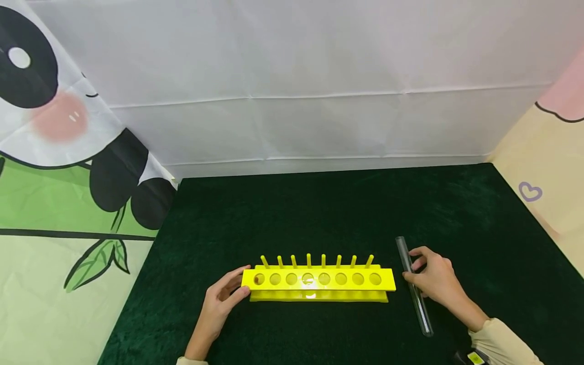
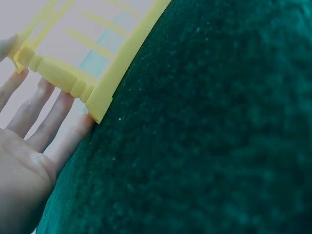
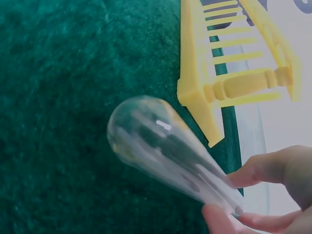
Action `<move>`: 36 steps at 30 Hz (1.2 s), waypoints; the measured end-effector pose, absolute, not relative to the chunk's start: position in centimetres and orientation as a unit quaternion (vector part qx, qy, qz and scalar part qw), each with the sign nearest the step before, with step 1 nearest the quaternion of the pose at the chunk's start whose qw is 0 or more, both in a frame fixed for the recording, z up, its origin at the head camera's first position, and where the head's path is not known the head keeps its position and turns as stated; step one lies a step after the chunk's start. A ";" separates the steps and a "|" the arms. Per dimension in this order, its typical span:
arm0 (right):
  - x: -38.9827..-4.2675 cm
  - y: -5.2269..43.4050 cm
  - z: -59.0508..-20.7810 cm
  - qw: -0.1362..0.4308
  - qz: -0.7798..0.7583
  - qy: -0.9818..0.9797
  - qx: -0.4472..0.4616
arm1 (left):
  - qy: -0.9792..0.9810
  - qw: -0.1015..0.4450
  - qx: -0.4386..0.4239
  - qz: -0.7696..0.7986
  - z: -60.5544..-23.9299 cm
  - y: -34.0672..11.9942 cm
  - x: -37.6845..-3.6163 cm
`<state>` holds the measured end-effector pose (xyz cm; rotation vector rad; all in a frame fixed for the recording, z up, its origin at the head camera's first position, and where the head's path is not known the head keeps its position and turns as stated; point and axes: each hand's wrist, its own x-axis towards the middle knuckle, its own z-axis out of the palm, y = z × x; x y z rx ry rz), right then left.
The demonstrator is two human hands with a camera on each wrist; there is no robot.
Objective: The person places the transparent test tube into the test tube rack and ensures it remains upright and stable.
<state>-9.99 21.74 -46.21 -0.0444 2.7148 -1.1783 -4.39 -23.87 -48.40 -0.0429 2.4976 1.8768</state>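
A yellow test tube rack point(image 1: 318, 280) stands on the dark green cloth, with a row of round holes in its top and a row of pegs behind. My left hand point(image 1: 222, 299) holds the rack's left end, thumb at the front corner and index finger at the back. In the left wrist view, the other fingers point(image 2: 56, 117) reach along the end post. To the right of the rack, my right hand point(image 1: 434, 276) pinches a clear glass test tube point(image 1: 421, 309) between thumb and fingers. The tube's rounded end point(image 3: 141, 129) points toward me, apart from the rack.
Dark green cloth point(image 1: 292, 218) covers the table. A white sheet point(image 1: 296, 126) hangs behind its far edge. Printed sheets with a cartoon figure point(image 1: 68, 116) and a heart point(image 1: 530, 191) hang at the left and right sides.
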 end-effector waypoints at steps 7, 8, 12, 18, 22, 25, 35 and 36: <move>-10.2 22.0 -45.7 0.093 -0.411 0.907 -0.014 | 0.801 0.005 -0.016 0.598 -48.4 -23.6 -4.5; -10.3 22.0 -45.6 0.093 -0.413 0.906 -0.015 | 0.801 0.005 -0.016 0.599 -48.4 -23.6 -4.6; -10.4 22.1 -45.4 0.090 -0.420 0.903 -0.018 | 0.798 0.005 -0.014 0.603 -48.4 -23.4 -4.6; -10.7 22.3 -45.1 0.089 -0.426 0.900 -0.018 | 0.796 0.003 -0.015 0.605 -48.5 -23.3 -4.7; -10.8 22.4 -45.0 0.085 -0.432 0.897 -0.023 | 0.795 0.003 -0.017 0.606 -48.6 -23.1 -4.7; -10.9 22.4 -44.8 0.080 -0.436 0.896 -0.026 | 0.795 0.003 -0.017 0.606 -48.7 -23.1 -4.8; -10.8 22.4 -43.9 0.068 -0.439 0.895 -0.037 | 0.795 0.001 -0.021 0.606 -48.6 -22.9 -4.7; -10.8 22.4 -43.8 0.067 -0.438 0.896 -0.037 | 0.796 0.001 -0.022 0.606 -48.6 -22.8 -4.8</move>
